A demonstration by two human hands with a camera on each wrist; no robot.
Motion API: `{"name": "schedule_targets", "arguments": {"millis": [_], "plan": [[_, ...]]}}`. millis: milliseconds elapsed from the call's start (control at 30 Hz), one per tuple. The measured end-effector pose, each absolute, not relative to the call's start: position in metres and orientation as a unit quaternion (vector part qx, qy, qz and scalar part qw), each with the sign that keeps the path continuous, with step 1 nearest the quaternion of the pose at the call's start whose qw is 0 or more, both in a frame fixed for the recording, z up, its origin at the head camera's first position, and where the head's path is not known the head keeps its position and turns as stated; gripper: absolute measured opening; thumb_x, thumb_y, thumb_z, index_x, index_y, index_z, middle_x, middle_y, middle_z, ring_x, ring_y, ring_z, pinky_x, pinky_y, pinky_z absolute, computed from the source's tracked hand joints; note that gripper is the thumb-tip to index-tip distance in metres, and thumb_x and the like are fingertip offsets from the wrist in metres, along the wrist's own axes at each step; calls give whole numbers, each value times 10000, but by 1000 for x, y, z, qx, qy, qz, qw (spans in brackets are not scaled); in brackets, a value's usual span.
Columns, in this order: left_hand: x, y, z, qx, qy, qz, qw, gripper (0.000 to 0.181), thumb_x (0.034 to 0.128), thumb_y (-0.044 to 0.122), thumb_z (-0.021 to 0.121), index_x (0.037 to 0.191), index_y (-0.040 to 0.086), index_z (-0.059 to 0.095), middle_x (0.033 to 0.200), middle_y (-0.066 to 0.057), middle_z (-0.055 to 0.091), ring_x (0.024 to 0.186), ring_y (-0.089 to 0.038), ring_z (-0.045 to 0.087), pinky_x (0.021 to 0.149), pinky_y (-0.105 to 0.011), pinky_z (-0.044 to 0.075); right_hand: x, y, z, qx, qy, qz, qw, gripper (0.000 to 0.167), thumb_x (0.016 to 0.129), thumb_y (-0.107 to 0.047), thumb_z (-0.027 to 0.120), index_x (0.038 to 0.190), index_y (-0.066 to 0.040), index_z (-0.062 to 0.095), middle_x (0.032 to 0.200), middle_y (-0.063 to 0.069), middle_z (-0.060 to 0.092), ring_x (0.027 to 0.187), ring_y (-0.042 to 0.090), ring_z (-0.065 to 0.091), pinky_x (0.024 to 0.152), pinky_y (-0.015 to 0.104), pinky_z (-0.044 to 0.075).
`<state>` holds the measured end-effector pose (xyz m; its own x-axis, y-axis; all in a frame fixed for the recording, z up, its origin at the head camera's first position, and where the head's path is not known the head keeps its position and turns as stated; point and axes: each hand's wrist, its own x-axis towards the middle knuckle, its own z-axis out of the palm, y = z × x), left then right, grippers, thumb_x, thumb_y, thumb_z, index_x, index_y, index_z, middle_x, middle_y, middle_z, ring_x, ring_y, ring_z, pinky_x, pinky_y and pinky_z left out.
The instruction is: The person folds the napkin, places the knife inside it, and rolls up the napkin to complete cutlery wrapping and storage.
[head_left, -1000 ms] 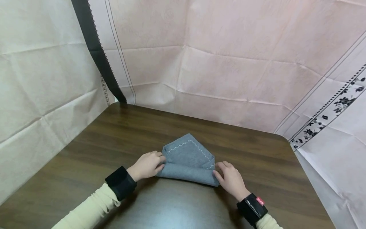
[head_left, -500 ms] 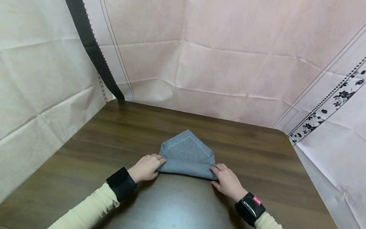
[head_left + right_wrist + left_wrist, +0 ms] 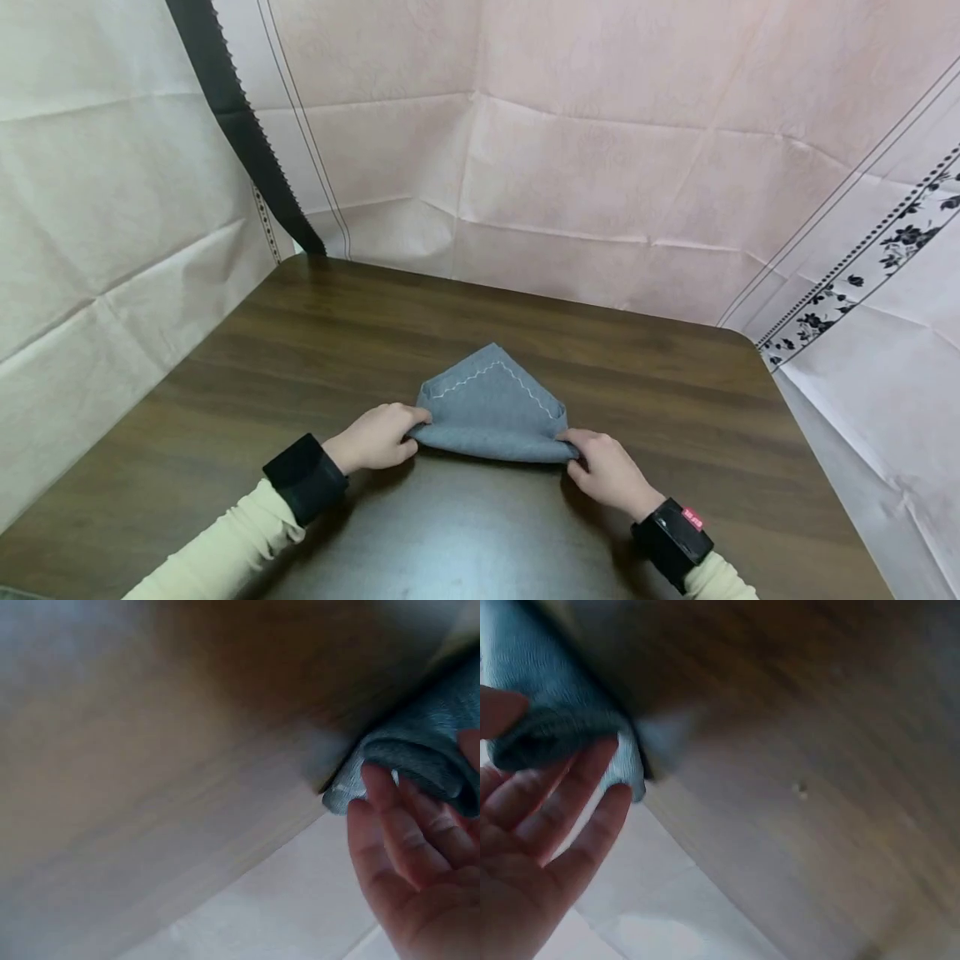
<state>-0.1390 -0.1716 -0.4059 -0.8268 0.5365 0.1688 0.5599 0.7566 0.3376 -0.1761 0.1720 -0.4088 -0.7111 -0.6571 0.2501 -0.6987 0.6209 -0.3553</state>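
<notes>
A grey-blue cloth [image 3: 491,396] with wavy white stitching lies on the brown table, its far side coming to a point and its near edge rolled up. At the roll's left end, my left hand [image 3: 378,435] pinches the cloth between thumb and fingers. My right hand [image 3: 609,467] grips the opposite end in the same way. In the left wrist view, the rolled layers of the cloth [image 3: 544,682] sit between the thumb and fingers [image 3: 577,787]. The right wrist view shows the cloth's curled end [image 3: 420,761] against the fingers [image 3: 405,832]; part of that thumb is cut off.
The wood-grain table [image 3: 450,533] spreads around the cloth, with a rounded far right corner. Pale creased sheets [image 3: 562,167] hang behind and beside it. A dark strip [image 3: 240,133] runs down to the far left corner. Black bands [image 3: 306,479] circle both wrists.
Both hands have shifted their hold, thumbs now at the near side of the roll. The near roll has turned slightly away from me. The head view has tilted a little.
</notes>
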Motion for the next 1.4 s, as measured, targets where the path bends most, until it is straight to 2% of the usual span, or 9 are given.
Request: {"name": "schedule_targets", "arguments": {"millis": [167, 367, 700, 900, 1033, 1133, 1200, 1300, 1400], "plan": [[-146, -183, -404, -301, -901, -311, 14, 246, 786, -19, 529, 1022, 7, 592, 758, -13, 608, 476, -12, 351, 610, -248, 416, -181, 181, -403, 369, -875, 314, 17, 251, 798, 33, 560, 1045, -1, 585, 655, -70, 451, 532, 15, 381, 498, 206, 356], [-166, -182, -408, -242, -900, -360, 33, 193, 795, -16, 524, 971, -12, 605, 799, -40, 620, 609, -66, 516, 600, -251, 442, -194, 177, -400, 280, -893, 352, -2, 250, 809, 28, 552, 1059, 28, 566, 681, -31, 520, 576, 61, 448, 555, 240, 385], [-186, -168, -410, -128, -942, -307, 37, 164, 753, -15, 543, 862, -23, 665, 672, -23, 572, 531, -106, 459, 547, -266, 406, -213, 161, -399, 191, -931, 308, -39, 200, 820, -10, 567, 1010, 48, 594, 649, 34, 578, 483, 107, 528, 529, 283, 435], [-186, -161, -406, -107, -953, -283, 12, 103, 738, -55, 504, 670, 13, 543, 496, 40, 303, 424, -87, 242, 441, -228, 226, -217, 156, -403, 185, -948, 256, -33, 136, 812, -56, 610, 931, 9, 612, 717, 77, 612, 527, 147, 571, 575, 325, 457], [-185, -156, -405, -108, -968, -224, 42, 83, 747, -60, 535, 741, 10, 580, 616, -19, 454, 493, -135, 401, 461, -260, 340, -216, 151, -407, 225, -949, 216, 48, 116, 754, -10, 645, 860, -34, 603, 779, 62, 578, 677, 224, 556, 595, 393, 448], [-184, -153, -407, -159, -971, -150, 93, 217, 752, -83, 542, 884, 29, 673, 796, -88, 594, 659, -209, 572, 551, -327, 455, -214, 149, -410, 268, -937, 192, 115, 134, 712, 53, 630, 787, -57, 622, 767, 41, 558, 699, 239, 568, 574, 387, 461], [-183, -153, -410, -207, -965, -102, 123, 249, 750, -99, 531, 838, 64, 697, 799, -77, 622, 700, -214, 599, 574, -344, 464, -213, 149, -411, 294, -928, 182, 142, 149, 703, 76, 619, 755, -60, 650, 760, 31, 580, 696, 232, 589, 572, 375, 473], [-177, -155, -413, -260, -953, -62, 146, 162, 781, -25, 554, 680, 78, 628, 675, -24, 600, 630, -174, 583, 555, -341, 440, -209, 154, -412, 331, -918, 171, 135, 112, 737, 35, 631, 806, -35, 686, 823, 52, 635, 774, 234, 612, 658, 378, 489], [-166, -160, -413, -282, -950, -63, 116, 154, 829, 186, 603, 732, 67, 592, 746, -45, 614, 695, -183, 598, 611, -361, 459, -203, 162, -410, 356, -918, 155, 87, 231, 782, -149, 680, 968, -13, 674, 969, 86, 636, 909, 243, 590, 761, 399, 475]]}}
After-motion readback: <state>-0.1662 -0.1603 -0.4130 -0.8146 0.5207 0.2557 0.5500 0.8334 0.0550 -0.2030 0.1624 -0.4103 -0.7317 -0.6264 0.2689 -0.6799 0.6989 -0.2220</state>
